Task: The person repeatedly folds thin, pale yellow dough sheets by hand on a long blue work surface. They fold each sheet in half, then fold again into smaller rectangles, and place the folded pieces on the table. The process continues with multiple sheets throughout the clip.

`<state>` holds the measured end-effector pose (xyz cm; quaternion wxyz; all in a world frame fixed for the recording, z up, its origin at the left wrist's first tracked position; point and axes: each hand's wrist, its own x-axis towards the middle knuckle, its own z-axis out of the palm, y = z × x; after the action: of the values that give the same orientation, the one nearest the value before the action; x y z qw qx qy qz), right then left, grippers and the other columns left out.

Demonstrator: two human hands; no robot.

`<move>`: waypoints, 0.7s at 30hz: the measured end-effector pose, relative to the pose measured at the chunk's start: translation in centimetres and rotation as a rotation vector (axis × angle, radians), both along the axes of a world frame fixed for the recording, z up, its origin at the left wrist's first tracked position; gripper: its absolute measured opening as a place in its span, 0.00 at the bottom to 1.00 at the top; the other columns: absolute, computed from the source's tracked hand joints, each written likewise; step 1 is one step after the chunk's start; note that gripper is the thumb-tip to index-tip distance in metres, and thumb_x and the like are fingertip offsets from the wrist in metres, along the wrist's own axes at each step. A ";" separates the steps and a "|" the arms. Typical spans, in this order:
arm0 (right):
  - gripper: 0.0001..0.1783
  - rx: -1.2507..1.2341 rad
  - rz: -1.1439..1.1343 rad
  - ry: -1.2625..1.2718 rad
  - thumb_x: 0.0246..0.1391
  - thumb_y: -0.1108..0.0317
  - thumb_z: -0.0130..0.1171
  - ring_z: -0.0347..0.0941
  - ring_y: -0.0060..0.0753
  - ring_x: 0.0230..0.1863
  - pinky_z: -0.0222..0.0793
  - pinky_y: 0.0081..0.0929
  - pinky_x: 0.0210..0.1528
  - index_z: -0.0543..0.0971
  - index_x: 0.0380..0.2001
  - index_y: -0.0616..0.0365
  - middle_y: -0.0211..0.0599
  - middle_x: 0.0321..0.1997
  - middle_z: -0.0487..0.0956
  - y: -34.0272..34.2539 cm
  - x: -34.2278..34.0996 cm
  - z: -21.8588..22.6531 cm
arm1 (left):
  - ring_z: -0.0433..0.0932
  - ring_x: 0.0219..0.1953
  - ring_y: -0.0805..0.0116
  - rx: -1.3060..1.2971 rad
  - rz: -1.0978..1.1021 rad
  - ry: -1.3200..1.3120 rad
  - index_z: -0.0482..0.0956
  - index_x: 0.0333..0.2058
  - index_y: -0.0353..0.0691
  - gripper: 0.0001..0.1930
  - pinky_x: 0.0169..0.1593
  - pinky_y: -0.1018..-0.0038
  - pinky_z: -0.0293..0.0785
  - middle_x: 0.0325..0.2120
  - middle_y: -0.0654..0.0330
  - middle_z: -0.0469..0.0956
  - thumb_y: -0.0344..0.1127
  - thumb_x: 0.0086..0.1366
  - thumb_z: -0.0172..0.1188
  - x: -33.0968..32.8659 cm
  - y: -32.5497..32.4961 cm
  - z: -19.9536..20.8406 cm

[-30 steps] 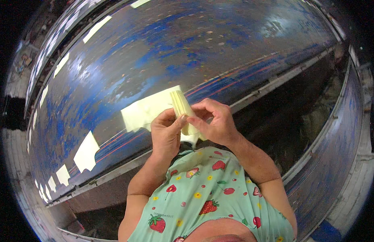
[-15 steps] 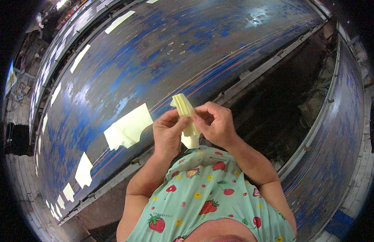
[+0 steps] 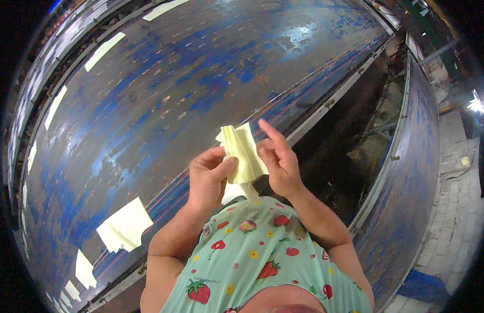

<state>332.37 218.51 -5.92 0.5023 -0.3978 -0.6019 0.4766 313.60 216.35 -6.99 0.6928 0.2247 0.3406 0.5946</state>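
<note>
Pinches a pleated pale yellow cloth [image 3: 237, 154] between thumb and fingers of the left hand [image 3: 208, 173], over the near edge of the blue-streaked table [image 3: 200, 78]. Holds the right hand [image 3: 281, 164] just rightward along that table edge with index finger stretched out; cannot tell about any hold on the cloth. Has flat pale yellow pieces [image 3: 125, 224] lying along the table's near and far edges.

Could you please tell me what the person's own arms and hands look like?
The left hand and right hand are bare, with no gloves. The left forearm and right forearm are uncovered too, without sleeves; I see no watch or bracelet. The person wears a mint-green garment printed with red fruit and yellow flowers.
</note>
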 end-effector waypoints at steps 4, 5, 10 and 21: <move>0.11 0.125 0.074 -0.196 0.66 0.70 0.62 0.73 0.21 0.38 0.70 0.22 0.42 0.82 0.49 0.61 0.32 0.39 0.80 4.2 2.3 -0.4 | 0.85 0.38 0.70 -0.049 -0.048 0.142 0.83 0.45 0.28 0.12 0.45 0.72 0.83 0.40 0.54 0.86 0.21 0.63 0.66 1.5 4.3 -1.2; 0.09 0.082 0.019 -0.207 0.64 0.69 0.65 0.77 0.25 0.38 0.72 0.25 0.42 0.83 0.45 0.61 0.35 0.37 0.82 4.8 2.1 -0.5 | 0.84 0.38 0.71 -0.055 -0.055 0.157 0.83 0.46 0.27 0.12 0.45 0.74 0.82 0.40 0.55 0.86 0.22 0.63 0.66 1.8 5.1 -1.3; 0.08 -0.124 0.079 -0.276 0.55 0.72 0.72 0.78 0.20 0.33 0.73 0.25 0.38 0.82 0.33 0.61 0.32 0.32 0.83 8.2 2.6 -0.2 | 0.84 0.39 0.74 0.026 -0.009 0.293 0.84 0.44 0.29 0.11 0.47 0.74 0.82 0.39 0.58 0.86 0.21 0.62 0.67 2.7 7.3 -1.4; 0.05 -0.400 0.411 -0.041 0.59 0.75 0.69 0.74 0.10 0.31 0.72 0.16 0.33 0.82 0.36 0.62 0.23 0.33 0.82 9.7 2.9 -1.9 | 0.83 0.39 0.74 -0.092 0.284 0.324 0.84 0.45 0.28 0.12 0.45 0.75 0.81 0.39 0.57 0.85 0.25 0.63 0.67 4.5 4.0 -1.3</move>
<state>335.28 228.20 -7.78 0.2943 -0.3682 -0.5740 0.6695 318.11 220.31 -8.28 0.5480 0.2352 0.5025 0.6260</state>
